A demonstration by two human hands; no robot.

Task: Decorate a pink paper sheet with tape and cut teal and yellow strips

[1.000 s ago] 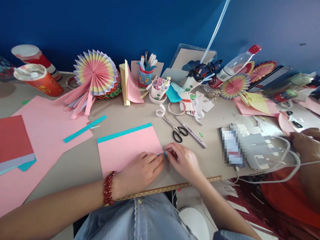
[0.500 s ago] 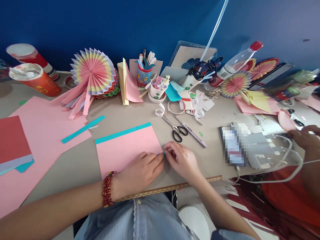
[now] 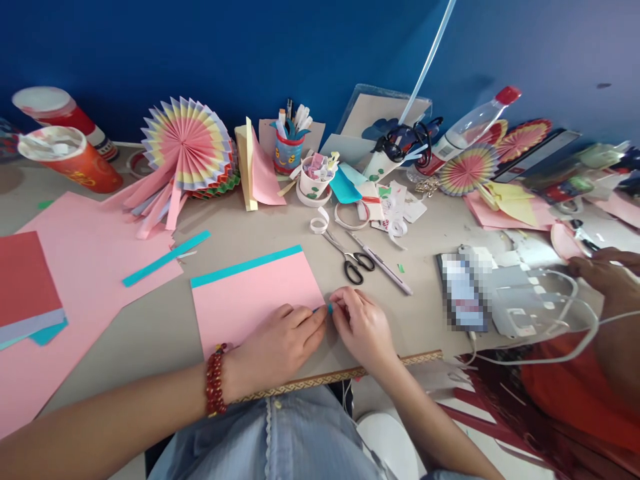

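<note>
A pink sheet (image 3: 255, 293) with a blue strip (image 3: 250, 265) along its far edge lies on the table in front of me. My left hand (image 3: 285, 340) rests on the sheet's near right part, its fingers together over a bit of blue paper. Just beyond the sheet's right edge, my right hand (image 3: 363, 327) pinches the end of that small blue piece (image 3: 329, 308) between thumb and fingers. Most of the piece is hidden under my left fingers. Black-handled scissors (image 3: 354, 263) and a pale pen (image 3: 385, 267) lie beyond my right hand.
Large pink paper (image 3: 100, 253) with a loose blue strip (image 3: 167, 259) lies left. Paper fans (image 3: 183, 143), cups (image 3: 75, 160) and a bottle (image 3: 475, 127) line the wall. A phone (image 3: 463, 293), cables and another person's hand (image 3: 605, 270) are at right.
My right hand has shifted very slightly, still pinching the blue piece. My left hand has barely moved. The other person's hand at the right has moved a little left in view.
</note>
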